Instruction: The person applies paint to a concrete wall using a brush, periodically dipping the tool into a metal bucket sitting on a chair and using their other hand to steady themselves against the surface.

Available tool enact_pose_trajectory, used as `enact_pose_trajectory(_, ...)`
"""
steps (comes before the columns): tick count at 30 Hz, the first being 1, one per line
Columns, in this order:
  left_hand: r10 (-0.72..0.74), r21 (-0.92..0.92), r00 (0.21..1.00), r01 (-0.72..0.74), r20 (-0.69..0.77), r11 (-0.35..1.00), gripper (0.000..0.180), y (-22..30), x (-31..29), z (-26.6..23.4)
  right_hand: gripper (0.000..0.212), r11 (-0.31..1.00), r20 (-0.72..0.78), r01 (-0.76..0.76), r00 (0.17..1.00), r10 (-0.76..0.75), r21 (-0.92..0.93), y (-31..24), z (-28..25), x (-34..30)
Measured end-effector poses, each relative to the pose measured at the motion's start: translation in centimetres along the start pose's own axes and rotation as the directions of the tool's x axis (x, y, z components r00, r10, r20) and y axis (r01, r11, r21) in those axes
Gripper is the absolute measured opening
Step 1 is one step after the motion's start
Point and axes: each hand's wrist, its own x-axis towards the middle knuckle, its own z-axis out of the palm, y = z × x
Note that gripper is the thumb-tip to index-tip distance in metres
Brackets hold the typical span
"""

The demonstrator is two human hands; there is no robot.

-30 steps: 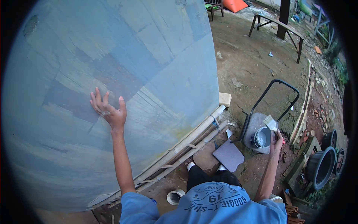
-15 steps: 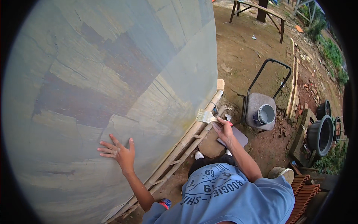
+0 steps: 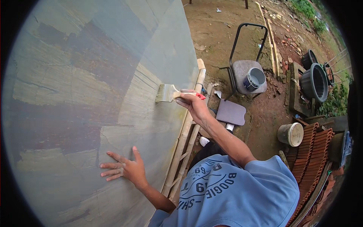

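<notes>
The person's right hand (image 3: pixel 194 106) is gripping the handle of a wide flat paintbrush (image 3: pixel 168 93), fingers wrapped closed around it, and is pressing the bristles against the grey wall (image 3: pixel 75 75) just beyond the fingertips. The left hand (image 3: pixel 124 170) is lying flat and open on the wall, well below the brush, fingers spread and holding nothing.

The surface around the brush is looking wet and streaky, with lighter strokes fanning out from the bristles. The bracing palm is sitting on a patch that may be freshly coated, so it is risking a smear or a handprint if it slides. The person appears to be working from height, leaning over a bamboo ladder (image 3: pixel 185 136) that is running just under the gripping wrist; shifting weight towards the brush could be unsettling that footing.

Far below the grip, an open paint bucket (image 3: pixel 254 78) is resting on the seat of a metal chair (image 3: pixel 245 56), well apart from the hand. Drips falling from a heavily loaded brush would be landing on the ladder, or on the dirt ground (image 3: pixel 227 34). A dropped brush would be falling a long way.
</notes>
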Motion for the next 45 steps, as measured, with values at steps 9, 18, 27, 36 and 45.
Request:
enact_pose_trajectory(9, -0.055, -0.001, 0.998, 0.055, 0.022, 0.998, 0.111, 0.6, 0.0, -0.4, 0.029, 0.995, -0.273, -0.006, 0.962, -0.021, -0.097, 6.1, -14.3, 4.8)
enact_pose_trajectory(18, -0.073, 0.051, 0.996, 0.071, 0.054, 0.996, 0.122, 0.5, 0.4, -0.8, 0.028, 0.997, -0.494, -0.069, 0.867, 0.07, 0.02, 19.9, -28.1, 15.3)
enact_pose_trajectory(27, -0.077, 0.125, 0.992, 0.065, 0.097, 0.99, 0.132, 0.8, 0.0, -1.1, 0.027, 0.999, -0.398, -0.039, 0.917, 0.034, -0.004, 19.2, -25.1, 15.0)
enact_pose_trajectory(36, -0.086, 0.057, 0.993, 0.082, 0.086, 0.995, 0.129, 0.8, 0.5, -1.3, 0.025, 0.999, -0.226, -0.019, 0.974, 0.028, 0.042, 8.3, -9.7, 7.8)
enact_pose_trajectory(45, -0.032, -0.026, 0.999, 0.032, -0.018, 0.999, 0.116, 1.1, 0.0, -0.5, 0.027, 0.991, -0.008, 0.122, 0.992, -0.122, -0.059, -4.9, 8.7, -1.2)
